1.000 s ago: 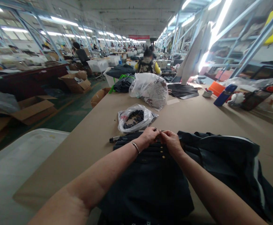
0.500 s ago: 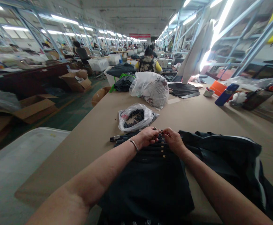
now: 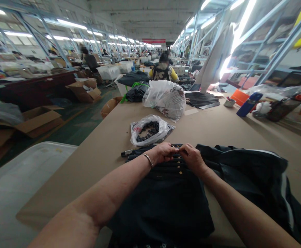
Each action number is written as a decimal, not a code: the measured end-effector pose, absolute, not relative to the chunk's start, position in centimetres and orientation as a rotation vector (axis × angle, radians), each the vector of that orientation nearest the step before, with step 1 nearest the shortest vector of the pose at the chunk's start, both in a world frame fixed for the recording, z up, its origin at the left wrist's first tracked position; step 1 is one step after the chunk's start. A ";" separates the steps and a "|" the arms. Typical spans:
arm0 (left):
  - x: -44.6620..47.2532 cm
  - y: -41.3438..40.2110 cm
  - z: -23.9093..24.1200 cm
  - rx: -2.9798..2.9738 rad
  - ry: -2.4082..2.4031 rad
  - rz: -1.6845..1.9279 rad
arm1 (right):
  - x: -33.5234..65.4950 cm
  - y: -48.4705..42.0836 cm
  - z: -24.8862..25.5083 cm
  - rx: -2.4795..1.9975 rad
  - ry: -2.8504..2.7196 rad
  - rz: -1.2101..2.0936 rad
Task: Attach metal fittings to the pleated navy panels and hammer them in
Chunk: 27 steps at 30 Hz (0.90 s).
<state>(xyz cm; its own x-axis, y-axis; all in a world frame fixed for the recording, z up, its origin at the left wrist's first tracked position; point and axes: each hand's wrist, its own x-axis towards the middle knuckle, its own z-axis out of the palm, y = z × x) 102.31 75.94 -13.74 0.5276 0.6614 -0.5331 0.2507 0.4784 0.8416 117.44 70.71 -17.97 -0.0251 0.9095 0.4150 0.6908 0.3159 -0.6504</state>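
Note:
A layered stack of dark garments lies in front of me, its folded edges stepped one behind another. Small gold-coloured metal fittings run in a line up these edges. At the far end of that line my left hand, with a bangle on the wrist, is closed in a pinch. My right hand pinches right beside it, the fingertips almost meeting. What is between the fingers is too small to make out. Just beyond the hands sits an open white plastic bag of small dark pieces with metal bits.
Another dark garment with a white stripe spreads to the right on the brown table. Farther back stand a full plastic bag, a blue case and a bottle. A white bin is at left; a person sits ahead.
Both hands stay at the same spot with fingers shifted slightly. The small metal bit that showed above my left fingers is now hidden, and a row edge with gold bits shows behind them.

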 end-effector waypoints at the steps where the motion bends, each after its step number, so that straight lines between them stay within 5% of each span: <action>1: 102.3 76.0 -13.8 1.105 1.046 0.300 | 117.4 70.7 -17.9 -1.459 -1.744 0.411; 5: 102.4 76.3 -14.2 1.230 1.136 0.261 | 117.5 70.9 -17.9 -1.569 -1.653 0.679; 12: 102.5 76.3 -14.2 1.279 1.105 0.262 | 118.3 71.0 -18.3 -1.606 -1.999 0.337; 20: 102.4 76.2 -14.2 1.545 1.235 0.219 | 118.2 71.5 -17.7 -1.700 -1.653 0.917; 27: 103.2 76.9 -14.3 1.736 1.320 0.083 | 119.0 72.1 -18.7 -1.786 -1.637 0.925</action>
